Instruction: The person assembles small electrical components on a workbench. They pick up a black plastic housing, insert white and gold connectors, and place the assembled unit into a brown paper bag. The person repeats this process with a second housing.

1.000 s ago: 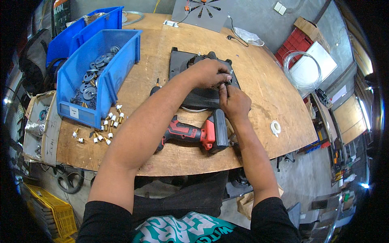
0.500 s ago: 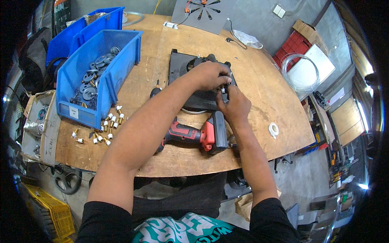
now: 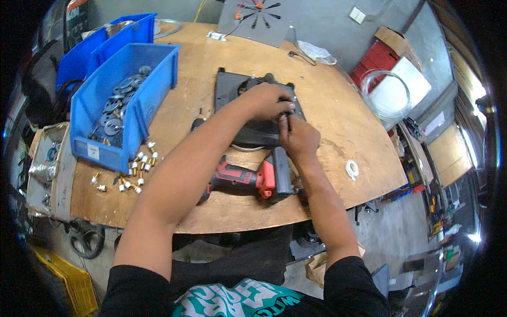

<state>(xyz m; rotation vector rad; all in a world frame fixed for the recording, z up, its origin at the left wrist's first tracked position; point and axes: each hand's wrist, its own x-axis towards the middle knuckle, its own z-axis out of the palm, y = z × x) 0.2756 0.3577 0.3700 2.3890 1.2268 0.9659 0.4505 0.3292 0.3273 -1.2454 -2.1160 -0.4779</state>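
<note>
A black, flat, square housing with a round raised part lies on the wooden table. Over its right side my left hand is bent with fingers closed in a pinch. Just below it my right hand pinches too, its fingertips almost meeting those of the left. Whatever small piece sits between the fingertips is too small and hidden to name. A red and black cordless drill lies on its side between my forearms, its battery by my right wrist.
At left stands a blue bin of grey discs and dark screws, with more blue bins behind. Several white-and-brass fittings lie near my left forearm. A tape roll sits at right, a perforated grey panel at the back.
The whole view has shifted slightly. Both hands stay at the housing's right side, and my right fingers have drawn together more tightly near the left fingertips.
</note>
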